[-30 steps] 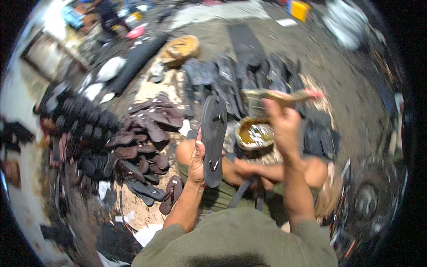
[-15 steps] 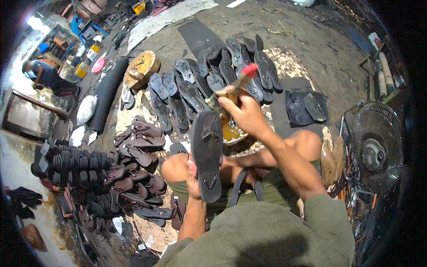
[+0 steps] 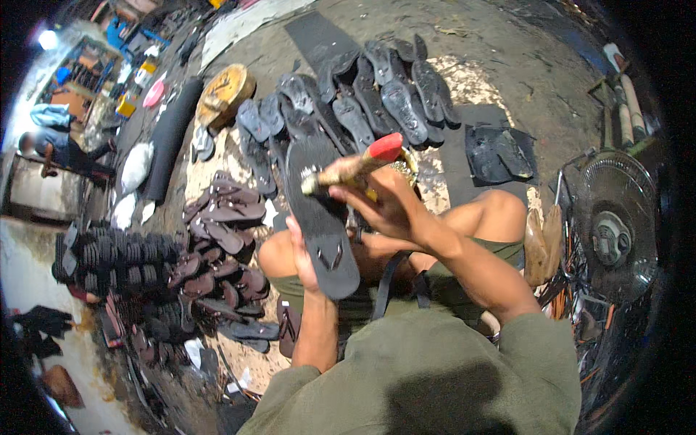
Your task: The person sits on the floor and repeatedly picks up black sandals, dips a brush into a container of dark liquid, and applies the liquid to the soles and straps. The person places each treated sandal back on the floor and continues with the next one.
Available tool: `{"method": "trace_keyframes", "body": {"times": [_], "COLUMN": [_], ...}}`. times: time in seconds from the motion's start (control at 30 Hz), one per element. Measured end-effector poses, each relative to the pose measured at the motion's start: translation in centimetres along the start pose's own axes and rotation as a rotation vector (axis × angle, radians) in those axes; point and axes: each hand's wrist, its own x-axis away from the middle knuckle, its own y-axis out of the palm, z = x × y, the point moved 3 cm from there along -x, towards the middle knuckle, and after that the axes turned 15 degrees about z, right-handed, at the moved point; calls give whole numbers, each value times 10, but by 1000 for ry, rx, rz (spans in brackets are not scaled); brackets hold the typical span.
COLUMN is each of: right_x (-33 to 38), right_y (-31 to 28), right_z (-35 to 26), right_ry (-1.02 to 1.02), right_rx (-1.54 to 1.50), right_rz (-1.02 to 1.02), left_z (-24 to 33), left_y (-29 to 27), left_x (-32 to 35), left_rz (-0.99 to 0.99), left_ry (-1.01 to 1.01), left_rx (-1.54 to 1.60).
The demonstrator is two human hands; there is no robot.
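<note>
My left hand [image 3: 303, 259] grips a dark sandal sole [image 3: 337, 255] along its left edge and holds it up over my lap. A small strap fitting shows at the sole's near end. In my right hand [image 3: 388, 194] is a brush [image 3: 351, 170] with a red-tipped handle, its pale bristles against the upper part of the sole. Partly hidden behind that hand stands a container of amber, shiny liquid [image 3: 407, 167]. Beyond the sole, several dark soles [image 3: 406, 110] lie in rows on the ground, some with a glossy face up.
To the left lie piled brown sandals [image 3: 228, 210] and stacked black soles [image 3: 123, 254]. A round wood block [image 3: 226, 90] and a black roll [image 3: 174, 138] lie at the far left. On the right stands a fan [image 3: 612, 235]. Another person [image 3: 61, 148] sits at the far left.
My right hand has brought the brush down from beyond the sole onto its surface. The sole has swung so its far end points more to the left.
</note>
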Motion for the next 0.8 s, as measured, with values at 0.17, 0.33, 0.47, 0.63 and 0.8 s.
{"method": "trace_keyframes", "body": {"times": [0.17,0.33,0.47,0.63,0.8], "right_x": [88,55,-7,68,61], "right_y": [3,-7,14,9,-52], "right_z": [-38,-31,34,-4,-8], "right_ry": [367,-47,-192,40,357], "right_rx": [-172,16,162,-62,95], "right_rz": [-184,-204,-91,-241,-72], "left_z": [26,12,-32,24,107], "left_y": [16,1,20,-30,-43], "left_x": [-32,-56,-28,-71,-163], "left_rz": [38,61,49,234,218], "left_ry": [136,10,-30,48,218], "left_rx": [-275,-305,-126,-405,-535]}}
